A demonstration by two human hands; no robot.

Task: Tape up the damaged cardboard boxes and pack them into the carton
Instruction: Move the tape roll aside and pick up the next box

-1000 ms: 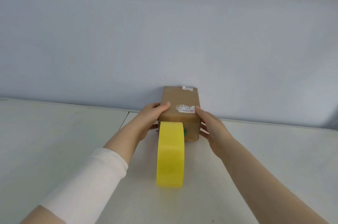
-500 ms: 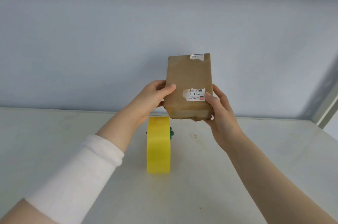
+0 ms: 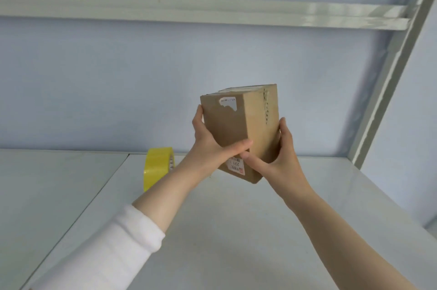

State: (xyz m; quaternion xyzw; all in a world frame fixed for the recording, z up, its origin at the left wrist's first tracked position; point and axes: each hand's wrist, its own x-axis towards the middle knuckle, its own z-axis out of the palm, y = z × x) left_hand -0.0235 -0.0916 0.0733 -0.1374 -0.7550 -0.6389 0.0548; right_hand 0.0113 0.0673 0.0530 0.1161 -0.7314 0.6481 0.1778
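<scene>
A small brown cardboard box [image 3: 233, 121] with torn white labels is held up in the air above the white table [image 3: 236, 230], tilted with one corner edge toward me. My left hand [image 3: 210, 145] grips its left side, thumb across the front face. My right hand [image 3: 276, 159] grips its right side and lower edge, thumb beside the printed label. Torn, rough tape runs down the box's right face. A roll of yellow tape [image 3: 157, 169] stands on edge on the table, left of and behind my left forearm. No carton is in view.
A pale blue wall [image 3: 118, 88] rises behind the table. A white horizontal rail [image 3: 212, 12] crosses it high up, and a slanted white post [image 3: 392, 72] stands at the right. A seam [image 3: 104, 183] divides the tabletop at the left.
Both hands have lifted the box from the table and turned it, so a different face and the torn side show. The view has tilted up; the tape roll now appears further left.
</scene>
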